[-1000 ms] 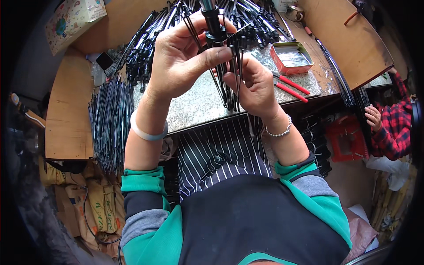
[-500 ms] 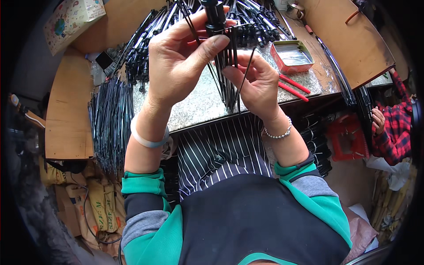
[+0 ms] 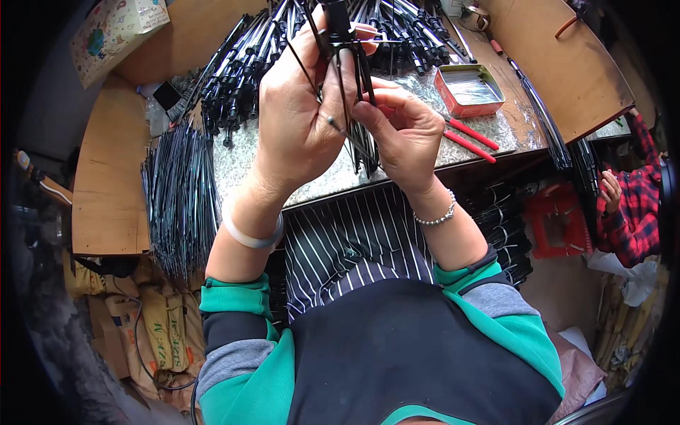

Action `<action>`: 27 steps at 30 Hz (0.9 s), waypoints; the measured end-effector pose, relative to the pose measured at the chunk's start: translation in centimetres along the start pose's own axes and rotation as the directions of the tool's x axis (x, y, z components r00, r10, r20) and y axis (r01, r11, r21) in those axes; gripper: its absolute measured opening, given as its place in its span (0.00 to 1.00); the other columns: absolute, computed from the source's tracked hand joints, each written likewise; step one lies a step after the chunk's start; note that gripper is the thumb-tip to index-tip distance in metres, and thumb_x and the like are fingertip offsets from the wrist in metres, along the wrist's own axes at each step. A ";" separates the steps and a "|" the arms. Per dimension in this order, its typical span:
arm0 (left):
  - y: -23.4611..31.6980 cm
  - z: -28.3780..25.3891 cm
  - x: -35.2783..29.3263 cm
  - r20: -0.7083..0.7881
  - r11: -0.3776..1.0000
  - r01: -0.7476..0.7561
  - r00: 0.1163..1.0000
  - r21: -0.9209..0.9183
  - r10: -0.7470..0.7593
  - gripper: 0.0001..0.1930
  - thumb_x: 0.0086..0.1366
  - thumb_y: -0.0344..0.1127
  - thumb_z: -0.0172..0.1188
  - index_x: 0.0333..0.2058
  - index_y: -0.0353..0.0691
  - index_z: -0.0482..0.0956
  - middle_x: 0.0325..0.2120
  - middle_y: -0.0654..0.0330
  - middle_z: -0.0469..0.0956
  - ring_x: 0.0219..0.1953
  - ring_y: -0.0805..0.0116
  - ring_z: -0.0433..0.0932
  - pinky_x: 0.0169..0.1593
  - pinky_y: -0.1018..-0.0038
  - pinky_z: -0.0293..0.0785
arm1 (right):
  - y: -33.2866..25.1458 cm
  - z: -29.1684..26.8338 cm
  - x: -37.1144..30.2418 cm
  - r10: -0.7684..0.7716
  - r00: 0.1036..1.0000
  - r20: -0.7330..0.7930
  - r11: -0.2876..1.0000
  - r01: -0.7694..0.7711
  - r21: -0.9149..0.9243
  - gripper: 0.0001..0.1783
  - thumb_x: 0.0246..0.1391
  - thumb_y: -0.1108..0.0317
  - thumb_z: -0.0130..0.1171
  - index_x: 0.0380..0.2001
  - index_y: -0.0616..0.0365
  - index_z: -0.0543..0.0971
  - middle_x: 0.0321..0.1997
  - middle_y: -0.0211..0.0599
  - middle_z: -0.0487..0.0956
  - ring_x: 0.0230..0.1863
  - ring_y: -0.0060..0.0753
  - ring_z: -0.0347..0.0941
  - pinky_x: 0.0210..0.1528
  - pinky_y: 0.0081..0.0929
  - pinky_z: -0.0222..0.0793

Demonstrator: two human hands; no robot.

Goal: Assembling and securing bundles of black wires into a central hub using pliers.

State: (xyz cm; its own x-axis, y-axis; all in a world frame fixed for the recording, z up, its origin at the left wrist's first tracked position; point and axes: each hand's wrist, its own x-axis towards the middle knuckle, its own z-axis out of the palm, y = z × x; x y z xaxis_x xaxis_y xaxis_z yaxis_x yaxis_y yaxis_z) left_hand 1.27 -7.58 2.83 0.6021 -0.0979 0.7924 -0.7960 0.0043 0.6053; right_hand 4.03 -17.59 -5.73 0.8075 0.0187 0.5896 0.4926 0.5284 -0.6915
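An umbrella frame of thin black ribs hangs from a dark cylindrical hub (image 3: 338, 20) over the near part of the worktable. My left hand (image 3: 294, 120) is closed around the frame just below the hub, its thumb pressed against the ribs. A short silver wire (image 3: 382, 41) sticks out to the right beside the hub. With thumb and fingers pinched together, my right hand (image 3: 407, 134) grips black ribs (image 3: 363, 152) lower down. One loose rib slants across my left thumb. Parts of the frame are hidden behind my fingers.
Finished-looking frames (image 3: 237, 81) with silver shafts pile up at the back. Black ribs (image 3: 180, 198) hang over the left edge. A red tin (image 3: 471, 103) of thin wires and red-handled pliers (image 3: 471, 140) lie at right. Another person's hand (image 3: 610, 191) shows at far right.
My left hand has shifted right and turned, bringing its thumb along the ribs. My right hand has moved slightly left, and the ribs have swung to other angles.
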 end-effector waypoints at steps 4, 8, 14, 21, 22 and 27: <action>-5.2 -2.9 2.0 0.125 0.896 -0.438 0.887 -0.071 0.444 0.19 0.67 0.28 0.43 0.55 0.27 0.60 0.38 0.57 0.73 0.41 0.73 0.72 0.45 0.80 0.69 | -0.3 1.3 -0.1 0.009 0.999 0.033 0.999 -0.010 0.034 0.10 0.43 0.75 0.67 0.31 0.65 0.79 0.40 0.41 0.79 0.38 0.23 0.75 0.40 0.20 0.72; -7.9 -3.1 2.1 0.135 0.645 -0.687 0.643 -0.334 0.754 0.22 0.67 0.30 0.44 0.58 0.29 0.57 0.38 0.56 0.74 0.40 0.73 0.73 0.45 0.80 0.69 | -0.3 1.1 -0.2 0.045 0.999 0.024 0.999 -0.045 0.005 0.10 0.44 0.75 0.66 0.32 0.64 0.80 0.38 0.39 0.79 0.38 0.21 0.74 0.39 0.19 0.72; -1.9 -1.2 -1.4 -0.010 0.838 0.119 0.989 -0.532 -0.147 0.35 0.65 0.53 0.45 0.59 0.30 0.53 0.48 0.48 0.70 0.51 0.58 0.71 0.56 0.65 0.66 | -0.9 0.9 0.1 0.022 0.997 0.070 0.994 -0.015 -0.110 0.12 0.49 0.77 0.61 0.39 0.66 0.78 0.37 0.36 0.79 0.38 0.19 0.74 0.39 0.18 0.71; -1.6 0.5 -1.7 -0.247 0.996 0.083 0.966 0.018 -0.076 0.21 0.65 0.32 0.52 0.54 0.32 0.60 0.39 0.58 0.73 0.38 0.77 0.72 0.47 0.80 0.68 | -1.0 1.4 -0.2 0.053 0.998 0.035 0.988 -0.047 -0.149 0.13 0.47 0.74 0.64 0.38 0.63 0.77 0.37 0.38 0.79 0.37 0.22 0.75 0.38 0.20 0.73; -1.6 0.5 -1.7 -0.246 0.996 0.083 0.966 0.017 -0.076 0.21 0.65 0.32 0.52 0.54 0.32 0.60 0.39 0.58 0.73 0.38 0.77 0.72 0.47 0.80 0.68 | -1.0 1.3 -0.2 0.011 0.999 0.046 0.983 -0.003 -0.184 0.15 0.47 0.73 0.63 0.39 0.63 0.75 0.39 0.38 0.78 0.38 0.23 0.75 0.39 0.21 0.73; -1.6 0.1 -1.8 -0.174 0.997 0.075 0.982 0.009 -0.072 0.20 0.66 0.33 0.50 0.54 0.33 0.60 0.37 0.59 0.73 0.37 0.77 0.72 0.45 0.81 0.69 | -0.9 1.0 -0.4 -0.156 0.984 0.085 0.960 0.172 -0.220 0.20 0.49 0.71 0.62 0.44 0.62 0.69 0.44 0.40 0.75 0.41 0.28 0.74 0.41 0.24 0.72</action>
State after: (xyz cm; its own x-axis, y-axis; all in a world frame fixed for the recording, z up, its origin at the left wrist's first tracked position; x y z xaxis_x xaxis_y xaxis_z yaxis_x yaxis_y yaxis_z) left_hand 1.43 -7.49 0.48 0.6599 0.0766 0.7475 -0.7490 -0.0124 0.6625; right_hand 2.98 -17.22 -4.92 0.6900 0.0079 0.7238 0.6831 0.3238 -0.6547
